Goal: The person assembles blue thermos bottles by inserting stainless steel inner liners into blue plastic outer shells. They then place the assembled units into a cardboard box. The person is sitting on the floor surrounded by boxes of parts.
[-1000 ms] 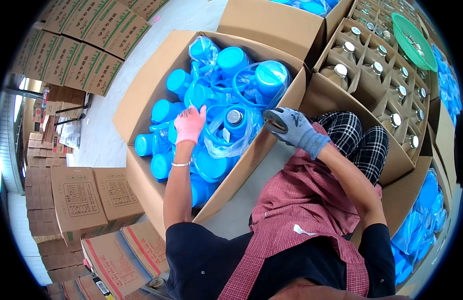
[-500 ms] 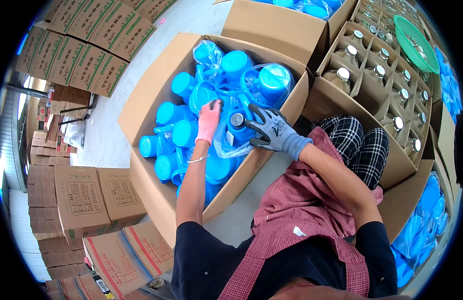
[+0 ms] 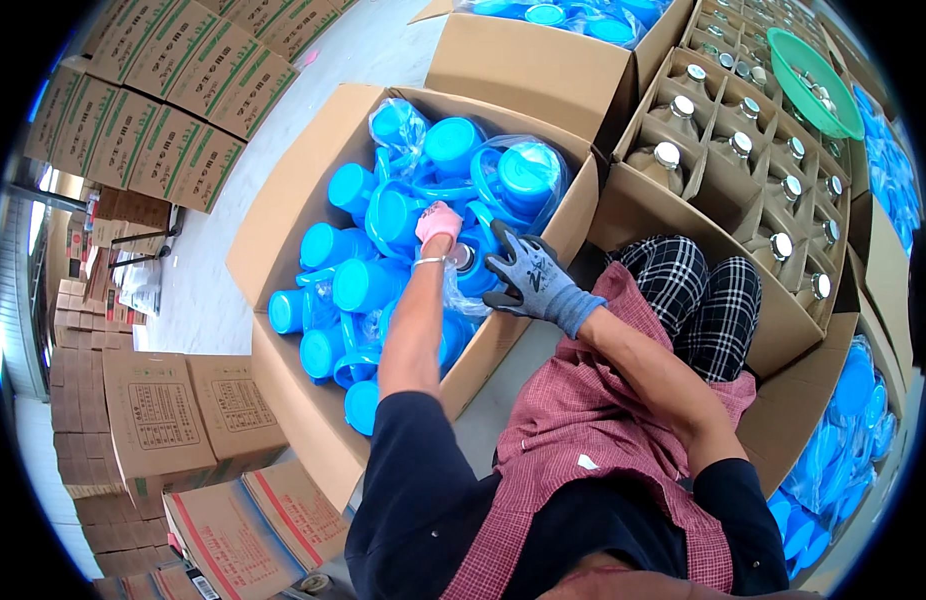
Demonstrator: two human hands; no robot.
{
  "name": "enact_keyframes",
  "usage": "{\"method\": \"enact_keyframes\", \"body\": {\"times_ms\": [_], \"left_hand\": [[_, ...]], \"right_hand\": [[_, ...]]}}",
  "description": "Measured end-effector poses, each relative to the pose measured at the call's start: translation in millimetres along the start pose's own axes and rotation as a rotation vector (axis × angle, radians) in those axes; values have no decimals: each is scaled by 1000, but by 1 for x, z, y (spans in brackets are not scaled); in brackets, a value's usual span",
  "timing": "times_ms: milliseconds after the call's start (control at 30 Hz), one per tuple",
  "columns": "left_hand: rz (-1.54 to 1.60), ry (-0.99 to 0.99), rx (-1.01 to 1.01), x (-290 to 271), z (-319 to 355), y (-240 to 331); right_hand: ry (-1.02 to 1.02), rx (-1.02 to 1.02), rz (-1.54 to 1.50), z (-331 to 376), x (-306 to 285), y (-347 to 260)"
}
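Left arm bare below dark sleeve, extended toward 12 o'clock, elbow nearly straight. Left hand [image 3: 439, 222] in pink glove, fingers curled downward, thin band at wrist. Right arm bent at elbow, forearm angled toward 10 o'clock. Right hand [image 3: 523, 275] in grey-black glove, fingers spread, just right of left wrist.

Metal-capped bottle [image 3: 465, 262] upright among blue jugs [image 3: 373, 285].

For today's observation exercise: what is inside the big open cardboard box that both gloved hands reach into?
The cardboard box holds blue plastic jugs in clear bags. The left hand and right hand cover the spot between them; lower layers are hidden.
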State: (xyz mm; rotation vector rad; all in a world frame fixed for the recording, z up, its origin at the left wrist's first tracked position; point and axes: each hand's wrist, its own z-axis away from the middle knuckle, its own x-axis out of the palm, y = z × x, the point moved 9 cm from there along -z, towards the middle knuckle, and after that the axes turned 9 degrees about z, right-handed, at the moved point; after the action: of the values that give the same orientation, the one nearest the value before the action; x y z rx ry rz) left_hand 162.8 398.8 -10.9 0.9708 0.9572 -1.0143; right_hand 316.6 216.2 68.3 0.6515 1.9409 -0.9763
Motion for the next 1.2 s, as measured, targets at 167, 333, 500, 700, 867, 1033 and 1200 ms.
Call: {"method": "enact_keyframes", "body": {"times_ms": [167,333,500,700,867,1033,1200], "left_hand": [[-119,501,474,-78,73,33],[-190,1128,573,-147,95,-43],[549,515,377,-119,42,-69],[735,472,605,-233,87,-14],[1409,259,842,-375,194,62],[1306,-937,1245,-427,334,148],[1409,-858,1230,-457,439,220]], "right_hand": [[137,-25,38,7,-6,6],[12,-16,-24,2,0,-3],[39,-9,-10,3,1,2],[95,-37,-5,0,-8,-4],[187,7,-228,3,-37,12],[715,-88,-236,21,-225,-36],[819,-285,-646,73,-346,-61]]}}
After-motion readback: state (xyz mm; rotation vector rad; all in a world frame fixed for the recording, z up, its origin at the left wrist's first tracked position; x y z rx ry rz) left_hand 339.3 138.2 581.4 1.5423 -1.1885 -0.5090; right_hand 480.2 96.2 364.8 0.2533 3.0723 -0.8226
